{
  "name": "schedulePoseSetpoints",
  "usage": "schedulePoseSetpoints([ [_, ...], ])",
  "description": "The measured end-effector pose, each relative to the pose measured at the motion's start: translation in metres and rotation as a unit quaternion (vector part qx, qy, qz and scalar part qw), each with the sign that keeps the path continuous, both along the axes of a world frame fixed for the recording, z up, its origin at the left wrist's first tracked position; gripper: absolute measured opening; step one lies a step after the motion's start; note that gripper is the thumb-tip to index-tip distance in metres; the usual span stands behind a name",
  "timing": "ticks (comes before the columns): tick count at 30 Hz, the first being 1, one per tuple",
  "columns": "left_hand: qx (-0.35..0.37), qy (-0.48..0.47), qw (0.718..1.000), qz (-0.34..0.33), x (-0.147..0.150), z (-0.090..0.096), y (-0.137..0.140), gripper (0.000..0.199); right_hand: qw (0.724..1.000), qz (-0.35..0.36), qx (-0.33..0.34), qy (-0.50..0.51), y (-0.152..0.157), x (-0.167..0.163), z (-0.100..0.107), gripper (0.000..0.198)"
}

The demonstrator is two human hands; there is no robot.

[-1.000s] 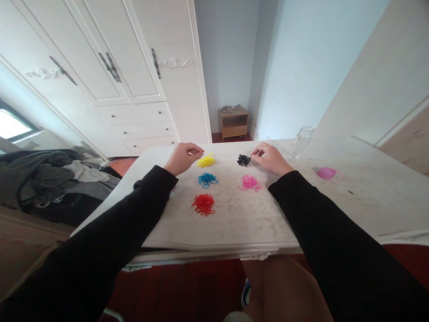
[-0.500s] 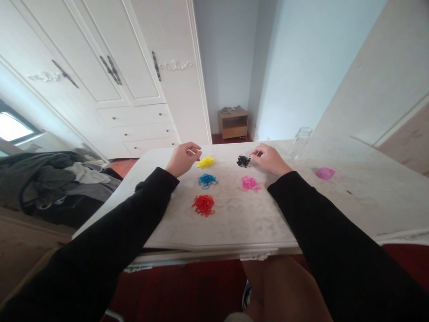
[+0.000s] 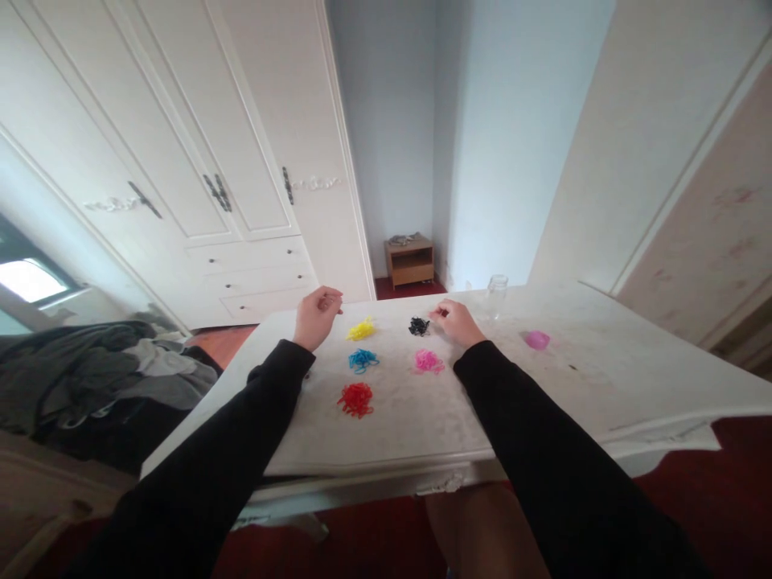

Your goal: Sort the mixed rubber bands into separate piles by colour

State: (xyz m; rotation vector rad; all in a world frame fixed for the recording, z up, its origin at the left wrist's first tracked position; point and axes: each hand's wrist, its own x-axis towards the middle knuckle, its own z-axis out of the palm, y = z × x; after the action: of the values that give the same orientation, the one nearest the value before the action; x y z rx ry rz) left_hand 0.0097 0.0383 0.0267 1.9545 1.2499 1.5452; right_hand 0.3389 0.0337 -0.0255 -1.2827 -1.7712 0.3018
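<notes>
Small rubber bands lie in separate coloured piles on the white table (image 3: pixel 398 434). My left hand (image 3: pixel 317 316) is raised up and left of the yellow rubber bands (image 3: pixel 360 328), its fingers curled in to the thumb. Whether a band is between them is too small to see. At the right edge of the black rubber bands (image 3: pixel 418 326) is my right hand (image 3: pixel 457 322), thumb and forefinger pinched; what they grip cannot be made out. Nearer me are the blue rubber bands (image 3: pixel 363 360), the pink rubber bands (image 3: pixel 428 361) and the red rubber bands (image 3: pixel 356 399).
A clear glass bottle or jar (image 3: pixel 497 296) stands behind my right hand. Further right lies a pink object (image 3: pixel 536 339). Dark clothes (image 3: pixel 90 378) are heaped left of the table. A white wardrobe (image 3: pixel 241 145) and a wooden nightstand (image 3: pixel 411 264) stand beyond.
The view has tilted upward, so the table sits lower in the picture. My left hand has drawn away from the yellow pile, up and left. My right hand remains beside the black pile.
</notes>
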Motion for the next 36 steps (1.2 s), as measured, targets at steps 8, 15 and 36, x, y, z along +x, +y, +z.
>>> schedulePoseSetpoints([
  [8, -0.058, 0.109, 0.991, -0.055, -0.055, 0.058, -0.012, 0.022, 0.999, -0.014, 0.007, 0.051, 0.0, 0.003, -0.007, 0.013],
  [15, -0.205, 0.437, 0.868, -0.114, -0.13, 0.042, -0.031, 0.029, 0.999, -0.019, 0.008, 0.043, -0.005, 0.008, -0.011, 0.021],
  [36, -0.185, 0.49, 0.849, -0.06, -0.149, 0.004, -0.026, 0.022, 0.998, -0.053, 0.014, 0.016, -0.004, 0.016, -0.021, 0.025],
])
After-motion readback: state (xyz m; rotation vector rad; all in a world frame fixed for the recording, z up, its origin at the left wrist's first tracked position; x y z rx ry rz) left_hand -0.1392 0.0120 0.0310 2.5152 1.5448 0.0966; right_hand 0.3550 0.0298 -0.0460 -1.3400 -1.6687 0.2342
